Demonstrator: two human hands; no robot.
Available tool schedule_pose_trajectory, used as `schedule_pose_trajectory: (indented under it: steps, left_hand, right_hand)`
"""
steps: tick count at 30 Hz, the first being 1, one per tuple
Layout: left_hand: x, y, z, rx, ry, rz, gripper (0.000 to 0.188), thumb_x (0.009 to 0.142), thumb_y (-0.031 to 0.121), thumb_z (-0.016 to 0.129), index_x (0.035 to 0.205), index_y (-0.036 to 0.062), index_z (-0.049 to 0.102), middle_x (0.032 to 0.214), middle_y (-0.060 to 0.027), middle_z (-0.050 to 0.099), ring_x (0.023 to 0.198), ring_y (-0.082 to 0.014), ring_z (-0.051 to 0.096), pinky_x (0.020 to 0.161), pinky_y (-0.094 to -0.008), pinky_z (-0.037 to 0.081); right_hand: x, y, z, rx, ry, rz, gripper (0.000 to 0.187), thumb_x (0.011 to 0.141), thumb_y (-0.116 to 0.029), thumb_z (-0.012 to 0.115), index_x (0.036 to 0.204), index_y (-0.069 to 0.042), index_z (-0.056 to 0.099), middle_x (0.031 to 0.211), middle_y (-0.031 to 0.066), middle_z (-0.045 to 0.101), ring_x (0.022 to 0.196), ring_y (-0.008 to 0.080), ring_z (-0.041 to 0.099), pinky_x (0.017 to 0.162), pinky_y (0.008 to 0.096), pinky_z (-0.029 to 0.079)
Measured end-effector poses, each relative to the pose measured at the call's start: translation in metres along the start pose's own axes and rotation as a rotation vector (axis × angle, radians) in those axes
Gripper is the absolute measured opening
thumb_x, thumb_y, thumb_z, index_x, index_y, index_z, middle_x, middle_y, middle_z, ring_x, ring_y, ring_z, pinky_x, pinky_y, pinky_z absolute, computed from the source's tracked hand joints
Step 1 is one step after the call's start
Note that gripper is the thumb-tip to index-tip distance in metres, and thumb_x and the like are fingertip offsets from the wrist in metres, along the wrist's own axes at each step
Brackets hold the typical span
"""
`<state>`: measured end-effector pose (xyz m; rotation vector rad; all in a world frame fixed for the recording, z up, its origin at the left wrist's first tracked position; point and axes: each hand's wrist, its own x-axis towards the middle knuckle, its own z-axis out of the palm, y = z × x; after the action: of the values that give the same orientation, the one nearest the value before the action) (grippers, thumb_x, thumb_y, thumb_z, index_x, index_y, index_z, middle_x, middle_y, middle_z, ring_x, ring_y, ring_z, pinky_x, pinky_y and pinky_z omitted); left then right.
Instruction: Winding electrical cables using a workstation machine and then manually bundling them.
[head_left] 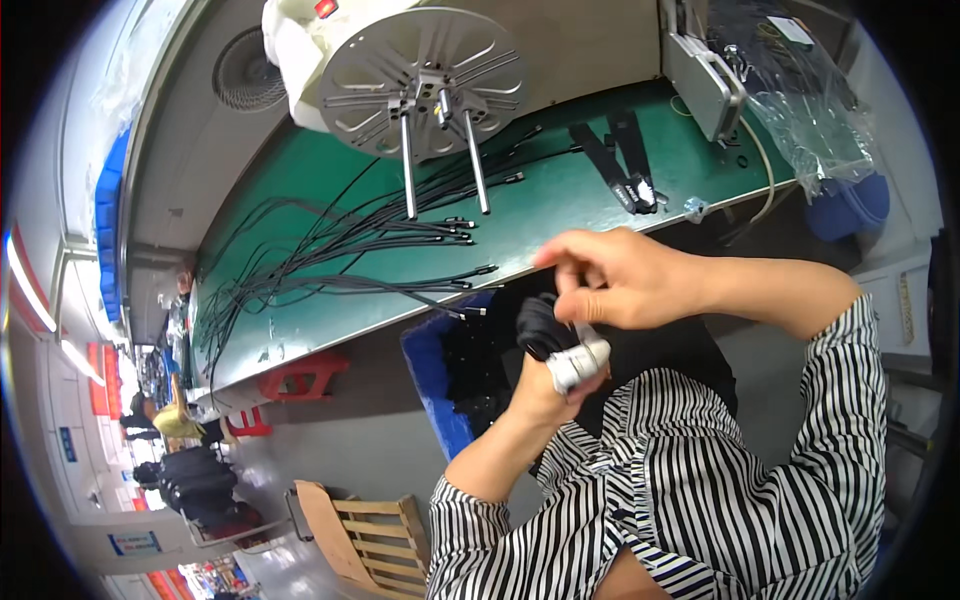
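Observation:
In front of my body, my left hand (545, 392) is closed around a coiled black cable (541, 327). A white wrapping (578, 368) covers part of that hand's fingers or thumb. Just above and to the right, my right hand (632, 283) has its fingers curled and the thumb drawn in beside the coil. Whatever its fingertips pinch is too small to make out. Many loose black cables (345, 232) lie across the green tabletop (535, 225), several connector ends pointing toward me.
A round metal disc (345, 75) with two protruding rods (476, 165) stands over the table. Black straps (622, 160) lie at the back right. Below the table edge is a blue bin (425, 375) with dark contents. A wooden chair (375, 535) and red stool (310, 378) stand left.

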<state>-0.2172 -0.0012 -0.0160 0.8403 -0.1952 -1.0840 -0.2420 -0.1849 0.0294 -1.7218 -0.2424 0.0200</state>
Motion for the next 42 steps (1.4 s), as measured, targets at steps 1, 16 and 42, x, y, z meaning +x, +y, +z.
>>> schedule_pose_trajectory:
  steps: [1,16,42]
  left_hand:
    - [0.003,0.002,-0.007,-0.024,0.054,-0.005,0.019,0.077,0.004,0.066,0.082,0.0075,0.049,0.064,0.0010,0.048,0.037,-0.0059,0.035,0.036,-0.0195,0.028]
    - [0.009,-0.024,-0.035,1.402,-0.324,0.216,0.031,0.060,0.014,0.070,0.087,0.0021,0.060,0.077,-0.0138,0.064,0.069,-0.0332,0.063,0.068,-0.0383,0.050]
    - [-0.061,-0.069,-0.038,0.920,0.550,-0.037,0.017,0.072,0.003,0.066,0.085,-0.0027,0.057,0.072,-0.0053,0.061,0.062,-0.0152,0.057,0.059,-0.0268,0.045]
  right_hand:
    - [-0.002,0.011,0.001,-0.103,0.066,-0.018,0.029,0.084,-0.017,0.067,0.104,0.001,0.060,0.082,0.0080,0.064,0.065,0.0147,0.059,0.061,0.0282,0.048]
    - [-0.014,0.018,0.010,-0.708,-0.372,-0.231,0.018,0.077,-0.015,0.062,0.077,0.003,0.061,0.069,0.0189,0.063,0.061,0.0342,0.063,0.056,0.0412,0.051]
    - [-0.107,0.047,0.087,-0.384,0.046,-0.180,0.026,0.079,-0.010,0.063,0.060,-0.006,0.046,0.057,0.0046,0.046,0.044,0.0194,0.048,0.038,0.0307,0.038]
